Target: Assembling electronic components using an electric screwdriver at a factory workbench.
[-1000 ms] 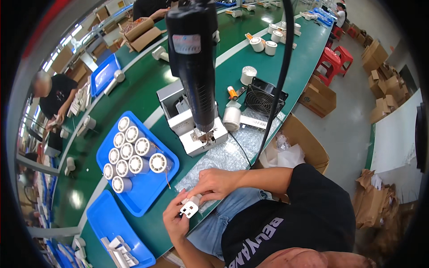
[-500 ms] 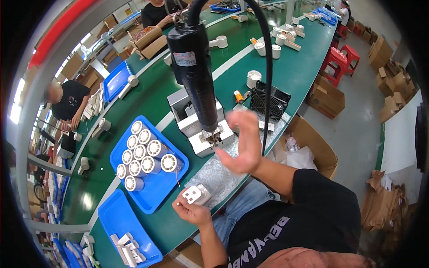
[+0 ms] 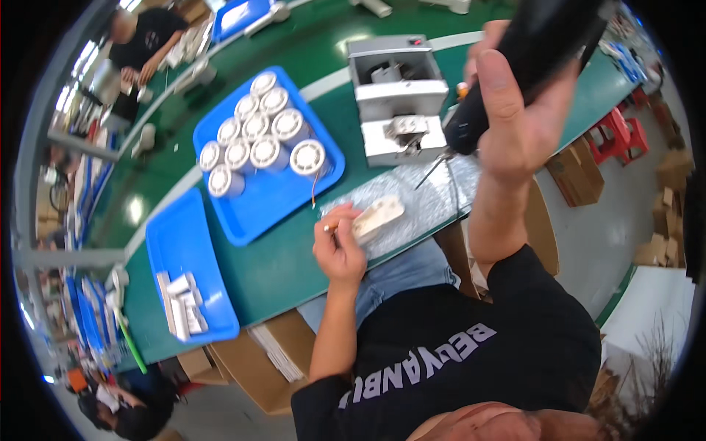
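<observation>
Head view, from where I stand: the right hand (image 3: 515, 125) is raised well above the bench, its fingers wrapped around a black electric screwdriver (image 3: 540, 48) tilted with its bit low and to the left. Down near the bench edge, the left hand (image 3: 340, 246) curls its fingers about one end of a white part (image 3: 379, 219), which juts rightward over bubble wrap (image 3: 423, 213). Slotted-end white cylinders (image 3: 266, 153) crowd the larger blue tray (image 3: 272, 217); the narrower blue tray (image 3: 173, 231) holds slim white pieces (image 3: 184, 305).
</observation>
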The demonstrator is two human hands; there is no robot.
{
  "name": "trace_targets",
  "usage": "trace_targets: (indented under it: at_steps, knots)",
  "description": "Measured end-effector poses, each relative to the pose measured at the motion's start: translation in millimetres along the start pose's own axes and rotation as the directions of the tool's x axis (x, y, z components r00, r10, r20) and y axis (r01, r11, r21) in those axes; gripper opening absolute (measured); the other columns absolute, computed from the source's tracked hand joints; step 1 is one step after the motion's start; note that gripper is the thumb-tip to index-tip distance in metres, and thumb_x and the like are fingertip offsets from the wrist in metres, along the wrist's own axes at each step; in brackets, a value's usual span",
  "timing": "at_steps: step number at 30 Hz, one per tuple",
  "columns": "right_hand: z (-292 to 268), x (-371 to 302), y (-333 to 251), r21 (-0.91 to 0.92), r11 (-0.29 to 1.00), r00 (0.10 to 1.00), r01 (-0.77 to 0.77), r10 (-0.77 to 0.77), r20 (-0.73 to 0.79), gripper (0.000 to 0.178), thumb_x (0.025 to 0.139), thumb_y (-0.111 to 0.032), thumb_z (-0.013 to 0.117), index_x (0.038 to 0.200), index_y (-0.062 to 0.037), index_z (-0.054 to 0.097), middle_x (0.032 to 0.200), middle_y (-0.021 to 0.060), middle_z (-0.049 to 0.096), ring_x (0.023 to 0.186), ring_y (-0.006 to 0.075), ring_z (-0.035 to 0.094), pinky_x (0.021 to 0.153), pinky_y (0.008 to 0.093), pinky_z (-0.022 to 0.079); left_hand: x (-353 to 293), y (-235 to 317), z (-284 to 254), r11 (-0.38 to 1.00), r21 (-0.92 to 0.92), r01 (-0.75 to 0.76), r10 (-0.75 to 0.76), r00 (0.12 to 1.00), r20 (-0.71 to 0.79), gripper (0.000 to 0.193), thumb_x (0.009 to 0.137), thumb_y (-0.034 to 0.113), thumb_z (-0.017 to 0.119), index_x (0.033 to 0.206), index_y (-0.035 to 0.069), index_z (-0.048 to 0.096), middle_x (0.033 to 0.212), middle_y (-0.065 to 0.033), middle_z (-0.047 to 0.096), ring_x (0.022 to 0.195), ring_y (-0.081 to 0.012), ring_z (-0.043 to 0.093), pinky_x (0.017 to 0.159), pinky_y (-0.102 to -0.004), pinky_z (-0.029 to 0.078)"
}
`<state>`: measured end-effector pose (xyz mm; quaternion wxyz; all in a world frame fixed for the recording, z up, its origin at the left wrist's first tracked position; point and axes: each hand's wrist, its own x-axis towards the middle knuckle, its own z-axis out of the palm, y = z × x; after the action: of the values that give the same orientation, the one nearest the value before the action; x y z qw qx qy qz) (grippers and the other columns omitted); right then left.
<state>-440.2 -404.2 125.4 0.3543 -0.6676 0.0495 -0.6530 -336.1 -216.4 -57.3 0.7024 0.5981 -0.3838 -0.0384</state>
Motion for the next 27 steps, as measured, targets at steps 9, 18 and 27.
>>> trace_targets:
  at_steps: [9, 18, 27]
  knots:
    - [32, 28, -2, -0.027, 1.000, 0.996, 0.014, -0.017, -0.092, 0.033, 0.104, -0.025, 0.051, 0.124, 0.0009, 0.046, 0.087, 0.0079, 0.059, 0.061, 0.0098, 0.057, 0.054, 0.0211, 0.049, -1, 2, -2, 0.998, 0.053, -0.034, 0.035, 0.999, -0.030, 0.011, 0.104, 0.009, 0.038, 0.100, -0.001, 0.040, 0.088, -0.0192, 0.070, 0.086, -0.0293, 0.069, 0.079, -0.0373, 0.054]
    - [51, 41, 39, 0.112, 0.973, 0.974, 0.199, -0.209, 0.086, 0.029, 0.104, -0.029, 0.052, 0.122, -0.0064, 0.050, 0.079, 0.0028, 0.057, 0.049, 0.0074, 0.053, 0.041, 0.0202, 0.045, 0, 4, -2, 0.997, 0.068, -0.033, 0.034, 0.999, -0.012, 0.010, 0.104, 0.009, 0.035, 0.100, 0.000, 0.038, 0.086, -0.0190, 0.070, 0.080, -0.0264, 0.069, 0.074, -0.0349, 0.055]
    - [11, 11, 7, 0.565, 0.584, 0.785, -0.583, 0.228, 0.576, 0.054, 0.096, -0.040, 0.050, 0.122, 0.0061, 0.044, 0.091, 0.0166, 0.058, 0.074, 0.0196, 0.056, 0.068, 0.0319, 0.047, 4, 3, -3, 0.997, 0.071, -0.024, 0.026, 0.999, -0.031, 0.011, 0.103, 0.008, 0.040, 0.096, 0.000, 0.044, 0.087, -0.0151, 0.071, 0.073, -0.0243, 0.069, 0.069, -0.0325, 0.054]
